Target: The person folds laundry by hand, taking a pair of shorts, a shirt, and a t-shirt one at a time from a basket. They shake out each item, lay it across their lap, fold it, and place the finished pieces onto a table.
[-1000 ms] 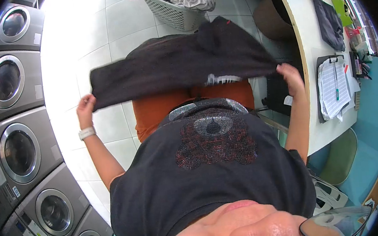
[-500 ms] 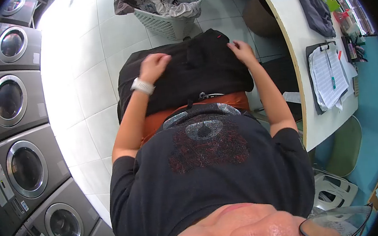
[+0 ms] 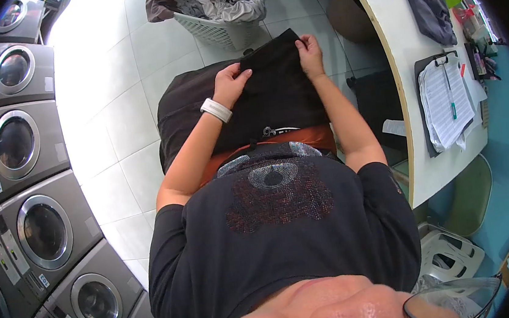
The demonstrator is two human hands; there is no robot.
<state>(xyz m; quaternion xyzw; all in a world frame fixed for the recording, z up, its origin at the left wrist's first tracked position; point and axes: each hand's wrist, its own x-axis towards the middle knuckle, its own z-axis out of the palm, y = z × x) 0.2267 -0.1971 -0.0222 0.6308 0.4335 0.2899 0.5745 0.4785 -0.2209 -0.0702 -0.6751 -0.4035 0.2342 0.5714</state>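
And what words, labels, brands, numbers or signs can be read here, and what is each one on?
None that I can read with certainty:
Small label on the grey front-loading machine: marked, but too small and tilted to quote.
Pale print on the dark garment: partly folded away and unclear.
Sheets on the clipboard: rows of print, too small.

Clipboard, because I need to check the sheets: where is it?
In the head view, the clipboard lies on the white table on the person's right, below the dark cloth.
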